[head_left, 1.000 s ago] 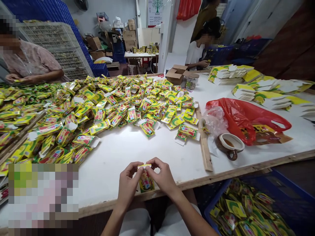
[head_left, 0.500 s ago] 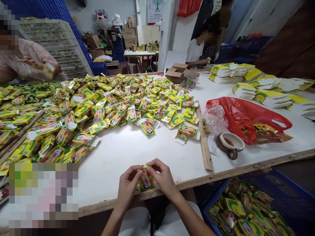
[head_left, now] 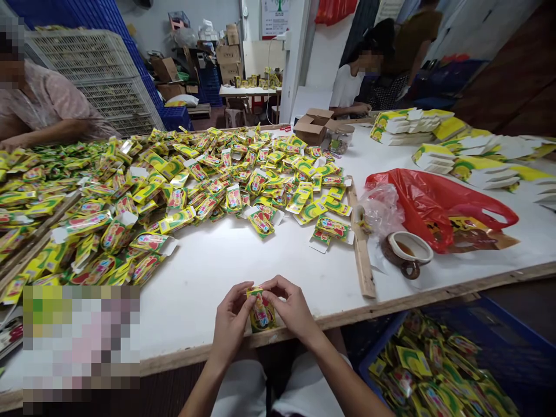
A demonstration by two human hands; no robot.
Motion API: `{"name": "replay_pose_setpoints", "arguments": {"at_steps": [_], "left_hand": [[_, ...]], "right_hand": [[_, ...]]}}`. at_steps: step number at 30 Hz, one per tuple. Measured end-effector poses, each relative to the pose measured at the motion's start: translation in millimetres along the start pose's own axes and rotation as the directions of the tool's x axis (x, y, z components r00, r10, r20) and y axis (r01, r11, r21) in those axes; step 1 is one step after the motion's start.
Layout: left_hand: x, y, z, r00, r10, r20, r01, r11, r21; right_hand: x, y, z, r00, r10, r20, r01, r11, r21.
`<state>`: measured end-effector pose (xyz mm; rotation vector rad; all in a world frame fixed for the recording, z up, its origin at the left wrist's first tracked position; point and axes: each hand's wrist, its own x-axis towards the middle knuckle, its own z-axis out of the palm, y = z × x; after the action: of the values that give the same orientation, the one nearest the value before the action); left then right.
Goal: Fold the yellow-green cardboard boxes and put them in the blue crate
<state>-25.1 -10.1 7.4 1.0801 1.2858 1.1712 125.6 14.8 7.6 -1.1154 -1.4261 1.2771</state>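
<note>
A small yellow-and-green printed carton stands at the front edge of the white table, its colourful face toward me. My left hand grips its upper left side, the thumb on the front. On the upper right, my right hand holds it too, with thumb and fingers at the top edge. The fingers behind the carton are partly hidden. Beyond my hands lies a wide heap of similar small cartons, several with white end flaps standing open.
A wooden strip divides the table. Right of it are a brown mug, a red plastic bag and stacks of flat cartons. Below right, a blue crate holds many cartons. One person works at left, others at the back right.
Both hands stay on the carton, with only a slight shift of the fingers at its top. The person at left has lowered a hand to the heap.
</note>
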Motion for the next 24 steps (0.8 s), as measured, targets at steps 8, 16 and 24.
{"name": "replay_pose_setpoints", "arguments": {"at_steps": [8,16,24], "left_hand": [[-1,-2,3.0,1.000,0.014,-0.018,-0.014,1.000,-0.007],[51,23,7.0,0.986,0.160,0.039,-0.165,0.971,0.174],[187,28,48.9,0.980,0.110,-0.164,-0.076,0.977,0.202]], "right_hand": [[-4,-2,12,0.998,0.002,-0.065,-0.001,1.000,0.015],[-55,-63,-140,0.981,0.047,-0.186,-0.148,0.803,-0.577],[-66,-48,-139,0.981,0.090,-0.174,-0.165,0.857,-0.489]]}}
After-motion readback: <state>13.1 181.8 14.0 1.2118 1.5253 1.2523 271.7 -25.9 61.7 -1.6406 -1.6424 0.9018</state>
